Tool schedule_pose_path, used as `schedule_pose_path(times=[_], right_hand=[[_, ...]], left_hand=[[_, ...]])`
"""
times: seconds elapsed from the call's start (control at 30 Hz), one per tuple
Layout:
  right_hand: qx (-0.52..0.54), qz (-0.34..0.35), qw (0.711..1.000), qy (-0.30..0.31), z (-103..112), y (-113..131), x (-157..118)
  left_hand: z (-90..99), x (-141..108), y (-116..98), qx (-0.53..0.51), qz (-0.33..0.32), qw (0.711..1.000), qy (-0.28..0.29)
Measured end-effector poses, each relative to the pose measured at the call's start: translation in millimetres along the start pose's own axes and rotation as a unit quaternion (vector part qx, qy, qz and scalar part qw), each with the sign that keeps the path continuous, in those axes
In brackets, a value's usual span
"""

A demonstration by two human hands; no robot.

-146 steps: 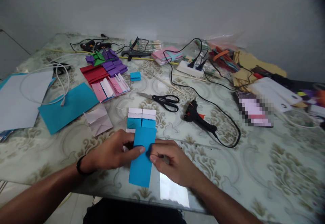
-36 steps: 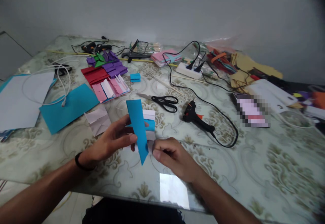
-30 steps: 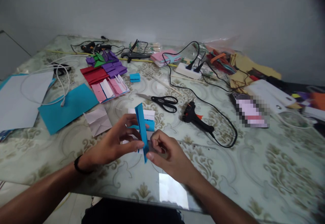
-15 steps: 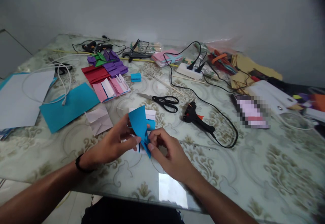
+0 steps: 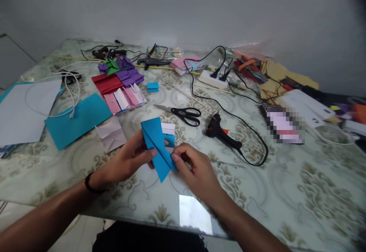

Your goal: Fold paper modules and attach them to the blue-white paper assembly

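A creased blue paper [image 5: 156, 139] is held between my two hands above the table, near its front edge. My left hand [image 5: 130, 160] grips its left side, the thumb lying on the face of the paper. At the lower right corner, the thumb and fingertips of my right hand [image 5: 194, 168] pinch the same paper. Behind it a white and blue folded paper [image 5: 169, 134] partly shows. Left of my hands lies a folded pale paper [image 5: 111, 134]. Black-handled scissors [image 5: 185, 115] rest just beyond my hands.
A black glue gun [image 5: 224, 134] with its cord lies to the right, beside a phone [image 5: 283, 125]. Blue sheet [image 5: 78, 120] and white sheets [image 5: 27, 111] are at the left. Folded pink papers [image 5: 126, 98], red and purple ones, and a white power strip [image 5: 213, 79] lie farther back.
The blue paper has opened out and turned, showing a broader face with a diagonal fold. My right hand has moved slightly right with its corner.
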State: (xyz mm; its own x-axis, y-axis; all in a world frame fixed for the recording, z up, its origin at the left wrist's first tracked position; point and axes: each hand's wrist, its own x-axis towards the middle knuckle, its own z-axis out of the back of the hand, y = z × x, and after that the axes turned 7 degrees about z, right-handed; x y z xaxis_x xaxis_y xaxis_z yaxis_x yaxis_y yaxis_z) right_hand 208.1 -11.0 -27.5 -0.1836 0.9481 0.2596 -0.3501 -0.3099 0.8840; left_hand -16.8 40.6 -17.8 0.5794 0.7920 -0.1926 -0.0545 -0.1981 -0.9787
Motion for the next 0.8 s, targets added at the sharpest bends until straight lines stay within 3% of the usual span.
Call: schedule_pose_path(times=[0.17,0.3,0.4,0.6,0.8], right_hand=[[0.153,-0.096,0.983,-0.014,-4.0,-6.6,-4.1],[0.159,-0.104,0.982,-0.019,-4.7,-7.8,-4.8],[0.118,-0.060,0.991,-0.009,0.4,-5.2,-2.7],[0.011,0.119,0.990,0.072,17.0,-2.7,4.6],[0.028,0.139,0.980,0.137,8.2,-13.8,0.4]], left_hand=[[5.5,-1.6,2.4,-0.009,0.043,0.997,-0.063],[6.3,1.6,1.9,0.001,0.031,0.992,-0.126],[7.3,4.3,-0.3,0.000,0.031,0.989,-0.147],[10.0,3.8,-2.2,-0.004,0.066,0.990,-0.121],[4.3,2.0,-6.0,0.019,0.113,0.991,-0.075]])
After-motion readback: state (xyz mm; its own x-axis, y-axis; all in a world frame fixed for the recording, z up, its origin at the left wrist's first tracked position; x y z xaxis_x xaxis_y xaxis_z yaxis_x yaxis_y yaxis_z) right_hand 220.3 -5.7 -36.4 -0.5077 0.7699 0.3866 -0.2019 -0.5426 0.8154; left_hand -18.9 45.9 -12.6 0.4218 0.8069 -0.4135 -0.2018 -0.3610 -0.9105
